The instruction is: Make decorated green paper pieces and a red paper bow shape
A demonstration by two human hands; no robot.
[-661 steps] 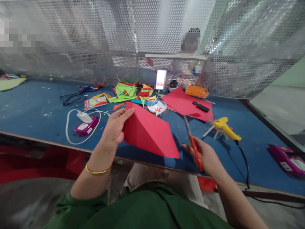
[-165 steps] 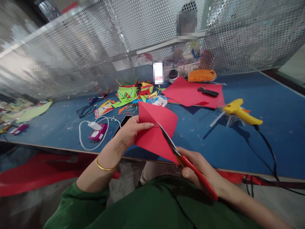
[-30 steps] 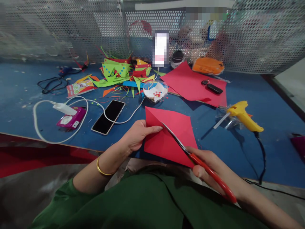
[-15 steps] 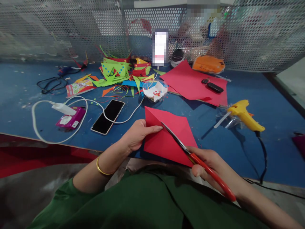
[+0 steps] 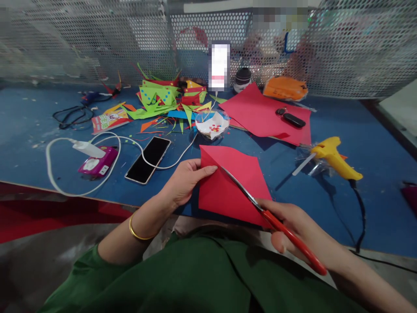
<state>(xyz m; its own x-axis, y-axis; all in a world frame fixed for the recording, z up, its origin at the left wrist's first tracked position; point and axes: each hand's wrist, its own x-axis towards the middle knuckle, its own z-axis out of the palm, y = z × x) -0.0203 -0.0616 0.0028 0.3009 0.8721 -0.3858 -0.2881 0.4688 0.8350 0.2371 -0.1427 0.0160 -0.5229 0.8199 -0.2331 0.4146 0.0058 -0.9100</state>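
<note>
A square-like sheet of red paper [image 5: 243,174] is held over the near edge of the table. My left hand [image 5: 187,180] pinches its left side, thumb on top and fingers mostly hidden underneath. My right hand [image 5: 289,226] grips scissors with red handles [image 5: 296,243]. Their metal blades [image 5: 240,187] lie across the paper, pointing up and left, with the tip close to my left thumb. The blades look nearly closed along a line in the sheet; the lower part of the handles is hidden by my hand.
A black phone [image 5: 149,160], white cable and purple socket block [image 5: 97,163] lie at left. Behind are a clear bowl [image 5: 212,126], green paper scraps [image 5: 158,98] and larger red sheets [image 5: 254,108] with a key fob [image 5: 293,120]. A yellow glue gun [image 5: 337,158] rests at right.
My right hand and the scissors have shifted slightly right and down. The left thumb has moved a little left and up, away from the blade tip. The red paper has moved slightly right.
</note>
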